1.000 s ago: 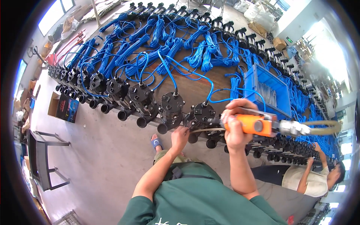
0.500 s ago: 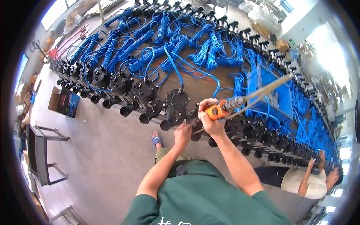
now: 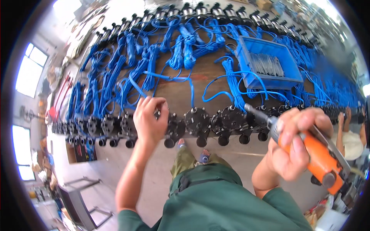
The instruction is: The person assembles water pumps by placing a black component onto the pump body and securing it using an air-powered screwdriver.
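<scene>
My right hand [image 3: 298,142] is wrapped round an orange power screwdriver [image 3: 322,161], raised at the right. Its grey nose points left over the row of black-topped pumps [image 3: 198,121]. My left hand [image 3: 150,119] is held above the near row, beside a blue cable [image 3: 135,86]. Its fingers are curled toward the thumb; whether a small part is between them cannot be made out. The pump behind that hand is partly hidden.
Bundles of blue cable [image 3: 185,52] cover much of the brown table [image 3: 173,92]. A blue crate [image 3: 266,82] of thin pale rods stands on it. More pumps [image 3: 189,13] line the far edge. At the right, a co-worker [image 3: 350,142] stands by the table. A dark metal stand [image 3: 77,204] is left.
The screwdriver has swung from above the pumps to the right, its nose now pointing left. My left hand has risen from a pump's side to above the row. My view has turned.
</scene>
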The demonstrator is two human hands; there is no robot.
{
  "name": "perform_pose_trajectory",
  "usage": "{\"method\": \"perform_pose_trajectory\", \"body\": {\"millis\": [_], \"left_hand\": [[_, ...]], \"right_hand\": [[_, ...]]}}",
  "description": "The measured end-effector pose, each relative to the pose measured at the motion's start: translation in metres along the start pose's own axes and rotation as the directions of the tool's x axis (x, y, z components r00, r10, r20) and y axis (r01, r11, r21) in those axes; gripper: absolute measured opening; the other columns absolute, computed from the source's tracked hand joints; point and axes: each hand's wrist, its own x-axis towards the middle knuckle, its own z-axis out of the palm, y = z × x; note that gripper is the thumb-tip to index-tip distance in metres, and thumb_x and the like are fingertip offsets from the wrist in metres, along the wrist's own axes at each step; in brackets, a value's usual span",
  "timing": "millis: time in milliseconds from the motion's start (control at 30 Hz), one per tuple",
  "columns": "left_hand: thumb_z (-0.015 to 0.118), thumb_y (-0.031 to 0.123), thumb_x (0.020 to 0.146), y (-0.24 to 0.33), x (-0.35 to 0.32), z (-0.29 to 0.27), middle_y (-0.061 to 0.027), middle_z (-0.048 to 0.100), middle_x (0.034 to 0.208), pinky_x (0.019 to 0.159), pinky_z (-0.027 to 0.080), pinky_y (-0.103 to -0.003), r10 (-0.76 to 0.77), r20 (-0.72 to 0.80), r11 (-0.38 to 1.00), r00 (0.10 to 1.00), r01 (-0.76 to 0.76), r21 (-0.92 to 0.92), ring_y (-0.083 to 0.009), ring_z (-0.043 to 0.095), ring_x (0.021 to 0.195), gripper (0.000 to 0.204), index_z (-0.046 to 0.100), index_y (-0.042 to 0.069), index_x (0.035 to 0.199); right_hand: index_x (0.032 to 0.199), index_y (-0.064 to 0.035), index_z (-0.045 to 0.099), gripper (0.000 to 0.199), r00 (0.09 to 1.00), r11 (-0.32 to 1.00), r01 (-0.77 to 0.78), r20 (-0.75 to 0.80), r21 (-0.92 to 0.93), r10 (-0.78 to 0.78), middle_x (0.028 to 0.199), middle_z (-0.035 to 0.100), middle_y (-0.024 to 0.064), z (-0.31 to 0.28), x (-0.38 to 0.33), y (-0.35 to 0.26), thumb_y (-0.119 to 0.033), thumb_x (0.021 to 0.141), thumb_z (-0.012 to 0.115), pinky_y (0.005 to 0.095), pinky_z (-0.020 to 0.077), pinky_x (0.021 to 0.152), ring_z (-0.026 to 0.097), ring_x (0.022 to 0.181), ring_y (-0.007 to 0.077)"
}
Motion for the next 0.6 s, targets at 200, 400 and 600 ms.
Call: {"method": "perform_pose_trajectory", "body": {"millis": [200, 400, 600], "left_hand": [[0.065, 0.011, 0.077, -0.078, 0.102, 0.128, -0.0157, 0.070, 0.082, 0.068, 0.057, -0.044, 0.033, 0.996, 0.606, 0.084, -0.794, 0.047, -0.0357, 0.069, 0.081, 0.012, 0.070, 0.006, 0.088], [0.065, 0.008, 0.080, -0.099, 0.072, 0.235, -0.0164, 0.067, 0.080, 0.062, 0.053, -0.047, 0.605, 0.769, 0.686, -0.207, -0.356, -0.635, -0.0365, 0.067, 0.075, 0.043, 0.066, 0.015, 0.123], [0.063, -0.001, 0.076, -0.119, 0.063, 0.278, -0.0113, 0.068, 0.080, 0.060, 0.053, -0.045, 0.826, 0.526, 0.499, -0.202, -0.172, -0.849, -0.0331, 0.067, 0.069, 0.041, 0.067, 0.014, 0.114]], "right_hand": [[0.118, -0.0029, 0.046, 0.038, 0.951, 0.973, -0.225, -0.228, -0.049, 0.208, 0.096, 0.053, 0.0134, -0.021, -0.037, 0.002, -0.001, 0.084, 0.064, 0.0323, 0.0511, 0.059, 0.054, 0.058, 0.0157], [0.112, 0.0007, 0.048, 0.034, 0.763, 0.869, -0.483, -0.540, -0.111, 0.355, 0.093, 0.055, 0.0149, -0.004, -0.104, 0.027, 0.005, 0.080, 0.061, 0.0348, 0.0541, 0.060, 0.058, 0.058, 0.0165], [0.112, 0.0006, 0.047, 0.035, 0.668, 0.755, -0.622, -0.644, -0.207, 0.374, 0.094, 0.056, 0.0153, 0.028, -0.110, 0.052, 0.006, 0.080, 0.060, 0.0352, 0.0553, 0.061, 0.059, 0.060, 0.0181]]}}
